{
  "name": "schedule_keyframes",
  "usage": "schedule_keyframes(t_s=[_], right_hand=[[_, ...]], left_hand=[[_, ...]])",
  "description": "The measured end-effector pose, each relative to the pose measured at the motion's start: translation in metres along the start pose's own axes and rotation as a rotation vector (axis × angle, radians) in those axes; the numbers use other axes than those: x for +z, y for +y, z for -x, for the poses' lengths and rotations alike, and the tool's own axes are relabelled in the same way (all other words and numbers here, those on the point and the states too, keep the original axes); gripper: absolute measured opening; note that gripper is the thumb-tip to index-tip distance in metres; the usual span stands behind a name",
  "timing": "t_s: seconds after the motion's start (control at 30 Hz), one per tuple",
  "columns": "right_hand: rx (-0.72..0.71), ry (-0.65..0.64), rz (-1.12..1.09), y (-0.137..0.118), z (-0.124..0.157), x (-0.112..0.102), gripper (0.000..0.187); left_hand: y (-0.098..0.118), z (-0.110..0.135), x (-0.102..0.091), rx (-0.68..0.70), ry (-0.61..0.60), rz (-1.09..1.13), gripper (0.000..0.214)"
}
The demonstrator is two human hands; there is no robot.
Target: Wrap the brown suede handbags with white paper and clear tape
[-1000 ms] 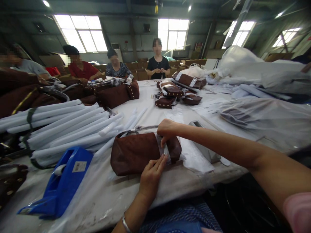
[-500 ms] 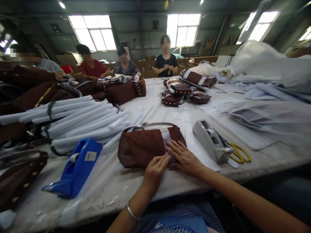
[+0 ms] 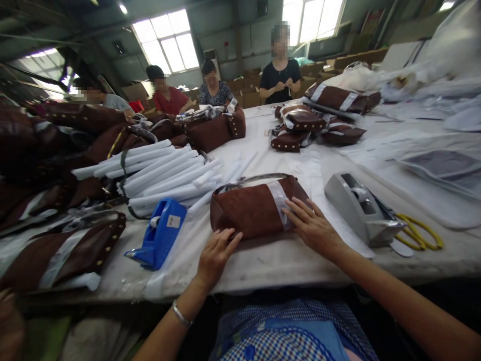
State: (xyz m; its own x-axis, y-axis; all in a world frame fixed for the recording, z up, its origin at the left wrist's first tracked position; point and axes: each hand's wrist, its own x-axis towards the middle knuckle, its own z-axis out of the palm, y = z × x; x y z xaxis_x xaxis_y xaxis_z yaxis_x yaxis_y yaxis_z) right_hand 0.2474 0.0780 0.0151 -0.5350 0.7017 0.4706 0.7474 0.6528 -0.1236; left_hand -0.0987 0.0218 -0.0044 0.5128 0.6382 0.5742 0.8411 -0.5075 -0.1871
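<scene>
A brown leather handbag [image 3: 248, 208] lies on its side on the white-covered table before me, its strap [image 3: 265, 178] along the far side. A clear plastic band [image 3: 278, 200] is wrapped round its right part. My right hand [image 3: 319, 228] rests with its fingers stretched out flat on this band and the bag's right end. At the bag's lower left edge is my left hand [image 3: 218, 255], fingers extended and thumb apart, touching the leather. Neither hand is gripping anything. The bag's underside is hidden.
A blue tape dispenser [image 3: 161, 235] stands left of the bag, a grey one [image 3: 363, 208] right, beside yellow-handled scissors [image 3: 421, 233]. White rolls [image 3: 165, 173] lie tied behind. Brown bags [image 3: 300, 118] are piled farther back. Several co-workers [image 3: 280, 75] are across the table; another person's hand [image 3: 9, 321] shows lower left.
My left hand has moved left from the plastic band to the bag's lower left edge. My right hand stays on the band. The view has turned left, so things appear farther right.
</scene>
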Motion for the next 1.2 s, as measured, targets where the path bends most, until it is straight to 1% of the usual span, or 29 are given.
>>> schedule_keyframes(t_s=[0.07, 0.1, 0.13, 0.17, 0.23, 0.27, 0.3, 0.37, 0.4, 0.47, 0.53, 0.57, 0.63, 0.67, 0.73, 0.8, 0.87, 0.9, 0.97, 1.03, 1.1, 1.2], right_hand=[[0.15, 0.113, -0.211, -0.027, 0.011, 0.003, 0.041], [0.25, 0.145, -0.356, -0.041, 0.016, 0.005, 0.033], [0.373, 0.136, -0.519, -0.054, 0.02, 0.009, 0.026], [0.52, 0.1, -0.703, -0.065, 0.022, 0.012, 0.022], [0.829, 0.034, -1.106, -0.08, 0.021, 0.02, 0.028], [0.952, 0.027, -1.3, -0.084, 0.018, 0.023, 0.031], [1.041, 0.044, -1.472, -0.086, 0.014, 0.025, 0.031], [1.142, 0.127, -1.714, -0.086, 0.005, 0.03, 0.024], [1.177, 0.179, -1.784, -0.086, 0.0, 0.033, 0.02], [1.25, 0.272, -1.858, -0.087, -0.01, 0.039, 0.019], [1.293, 0.336, -1.884, -0.091, -0.02, 0.045, 0.018], [1.287, 0.344, -1.889, -0.094, -0.026, 0.048, 0.016], [1.21, 0.275, -1.867, -0.102, -0.038, 0.051, 0.016], [1.161, 0.222, -1.846, -0.107, -0.044, 0.052, 0.022], [1.081, 0.14, -1.755, -0.115, -0.053, 0.053, 0.042], [1.029, 0.121, -1.644, -0.122, -0.06, 0.051, 0.057], [0.969, 0.129, -1.64, -0.131, -0.065, 0.047, 0.062], [0.946, 0.133, -1.695, -0.135, -0.068, 0.043, 0.062], [0.949, 0.172, -1.864, -0.144, -0.072, 0.036, 0.059], [0.999, 0.242, -1.987, -0.15, -0.075, 0.029, 0.055], [1.051, 0.296, -2.05, -0.153, -0.075, 0.024, 0.046], [1.173, 0.306, -2.126, -0.152, -0.073, 0.022, 0.028]], left_hand=[[0.004, 0.001, 0.007, -0.036, 0.035, 0.008, 0.052], [0.007, 0.001, 0.01, -0.06, 0.043, 0.012, 0.052], [0.01, 0.0, 0.013, -0.085, 0.048, 0.016, 0.052], [0.012, 0.0, 0.014, -0.108, 0.051, 0.02, 0.051], [0.014, 0.0, 0.016, -0.139, 0.06, 0.034, 0.051], [0.014, 0.0, 0.017, -0.149, 0.065, 0.042, 0.051], [0.014, 0.0, 0.017, -0.157, 0.07, 0.049, 0.052], [0.013, 0.001, 0.017, -0.17, 0.08, 0.061, 0.053], [0.013, 0.002, 0.017, -0.178, 0.087, 0.07, 0.054], [0.012, 0.002, 0.016, -0.2, 0.096, 0.099, 0.056], [0.011, 0.003, 0.015, -0.233, 0.1, 0.136, 0.058], [0.01, 0.004, 0.015, -0.253, 0.103, 0.151, 0.06], [0.008, 0.005, 0.013, -0.29, 0.112, 0.164, 0.063], [0.007, 0.006, 0.013, -0.304, 0.117, 0.162, 0.065], [0.007, 0.007, 0.011, -0.322, 0.116, 0.145, 0.067], [0.007, 0.007, 0.01, -0.326, 0.111, 0.123, 0.067], [0.007, 0.006, 0.01, -0.325, 0.113, 0.102, 0.068], [0.008, 0.006, 0.01, -0.323, 0.119, 0.093, 0.068], [0.011, 0.006, 0.011, -0.316, 0.133, 0.083, 0.07], [0.015, 0.006, 0.012, -0.305, 0.131, 0.082, 0.072], [0.023, 0.006, 0.012, -0.283, 0.103, 0.095, 0.074], [0.032, 0.005, 0.012, -0.267, 0.063, 0.09, 0.076]])
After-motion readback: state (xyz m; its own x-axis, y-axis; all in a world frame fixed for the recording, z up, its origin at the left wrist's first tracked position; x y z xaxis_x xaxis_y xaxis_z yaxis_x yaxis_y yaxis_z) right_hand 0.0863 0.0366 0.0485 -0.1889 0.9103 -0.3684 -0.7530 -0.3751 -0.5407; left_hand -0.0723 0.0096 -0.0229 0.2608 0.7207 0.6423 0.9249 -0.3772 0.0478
